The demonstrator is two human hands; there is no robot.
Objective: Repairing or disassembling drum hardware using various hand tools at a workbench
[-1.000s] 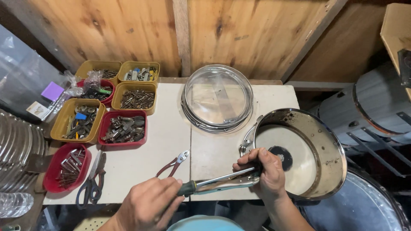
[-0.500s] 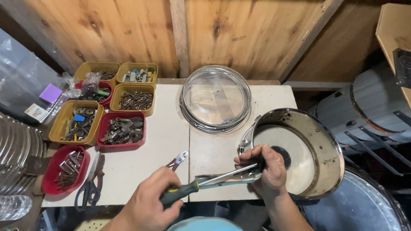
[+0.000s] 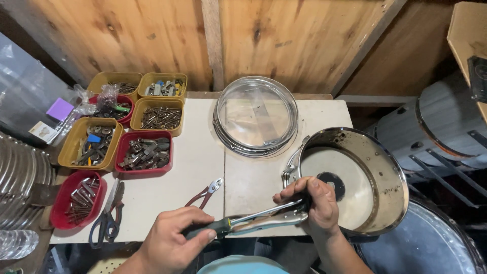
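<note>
My left hand (image 3: 175,238) grips the dark handle end of long metal locking pliers (image 3: 258,219). The pliers reach right to the near rim of a metal snare drum shell (image 3: 378,167) that lies on the table's right edge with its white head showing inside. My right hand (image 3: 312,203) is closed over the pliers' jaw end where it meets the shell's rim; the jaws themselves are hidden under my fingers. A metal strainer lever (image 3: 291,162) sticks out from the shell's left side.
A stack of clear drum heads in hoops (image 3: 255,116) lies at the table's back. Red-handled pliers (image 3: 205,193) and scissors (image 3: 106,218) lie near the front. Yellow and red bins of screws and hardware (image 3: 147,152) fill the left. More drums (image 3: 436,132) stand at the right.
My left hand has slid left and down along the pliers' handle. The right hand stays on the rim, its fingers shifted slightly.
</note>
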